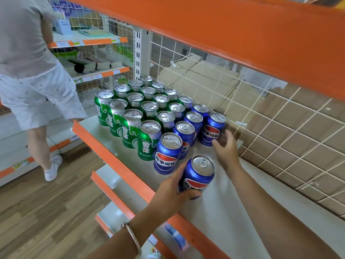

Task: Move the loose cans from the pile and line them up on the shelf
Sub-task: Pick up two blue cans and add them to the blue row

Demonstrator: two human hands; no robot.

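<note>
Fingers of my left hand (173, 193) curl round a blue can (198, 174). I hold it upright, low over the front part of the shelf (233, 221). I cannot tell if its bottom sits on the shelf yet. A bangle (133, 238) is on that wrist.

My right hand (226, 149) is loose and open. It holds nothing. Its fingertips are right by the back blue can (211, 129), the one next to the wire wall (280, 118). I cannot tell if they touch it.

Beside that can is a line of four blue cans (183, 139), going from the front of the shelf to the back. Past them stand the green cans (130, 128). There are lots of them, in neat lines, all upright and close together.

I think a big part of the job is done. The back blue can looks like the start of a new line, and there is a gap in front of it. I think the can in my left hand goes there. The white shelf top runs on to my right, so I think more cans can go there too. I cannot see the pile, so I cannot tell how many cans are left.

Behind the wire wall is brown cardboard (205, 81). Far to the left, another person (28, 71) stands by other shelves.
</note>
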